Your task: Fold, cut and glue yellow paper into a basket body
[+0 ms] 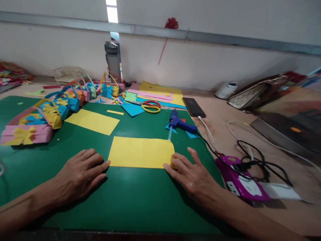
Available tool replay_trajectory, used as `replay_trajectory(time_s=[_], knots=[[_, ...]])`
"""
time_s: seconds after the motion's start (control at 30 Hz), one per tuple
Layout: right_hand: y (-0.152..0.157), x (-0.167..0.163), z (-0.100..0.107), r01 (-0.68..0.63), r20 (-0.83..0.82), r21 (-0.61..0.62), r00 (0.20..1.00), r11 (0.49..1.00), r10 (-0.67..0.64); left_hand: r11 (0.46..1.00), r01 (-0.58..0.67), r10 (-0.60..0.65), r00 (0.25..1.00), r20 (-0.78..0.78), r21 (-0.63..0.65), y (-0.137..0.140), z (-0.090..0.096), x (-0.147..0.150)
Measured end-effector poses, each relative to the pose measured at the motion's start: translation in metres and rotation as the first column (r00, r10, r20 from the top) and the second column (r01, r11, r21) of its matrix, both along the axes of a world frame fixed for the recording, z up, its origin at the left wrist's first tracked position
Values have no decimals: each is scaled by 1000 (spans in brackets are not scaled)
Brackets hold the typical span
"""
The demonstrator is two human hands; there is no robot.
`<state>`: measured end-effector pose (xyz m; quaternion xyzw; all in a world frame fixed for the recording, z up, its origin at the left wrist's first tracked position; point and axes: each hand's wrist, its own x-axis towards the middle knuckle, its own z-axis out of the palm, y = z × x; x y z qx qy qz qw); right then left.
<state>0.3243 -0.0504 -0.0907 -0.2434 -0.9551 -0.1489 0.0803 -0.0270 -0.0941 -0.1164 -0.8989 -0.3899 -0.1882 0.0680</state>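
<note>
A rectangular sheet of yellow paper lies in front of me on a green mat. My left hand rests at its lower left corner, index fingertip against the edge, thumb apart and fingers loosely bent. At the lower right corner, my right hand pinches the sheet between thumb and fingers, and that side curls up slightly. Its index finger points upward, away from the paper. Beyond the sheet's upper right corner stands a blue glue gun with a glue stick in its back. A second yellow sheet lies farther left.
Small paper baskets with bows line the left side. Scissors lie before stacked coloured paper. On the right are a phone, a magenta power strip with tangled cords, and a bag. A bottle stands behind.
</note>
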Motion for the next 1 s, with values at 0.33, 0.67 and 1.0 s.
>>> replay_trajectory(time_s=[0.33,0.67,1.0], knots=[[-11,27,1,107,34,51,993,993,-109,999,23,-22,999,24,-43,-2,-2,-10],[-6,-25,20,-61,-61,33,996,998,63,974,209,-208,978,-17,87,16,14,28],[15,-60,10,-182,83,-188,976,965,200,952,236,-264,956,-131,-196,32,18,47]])
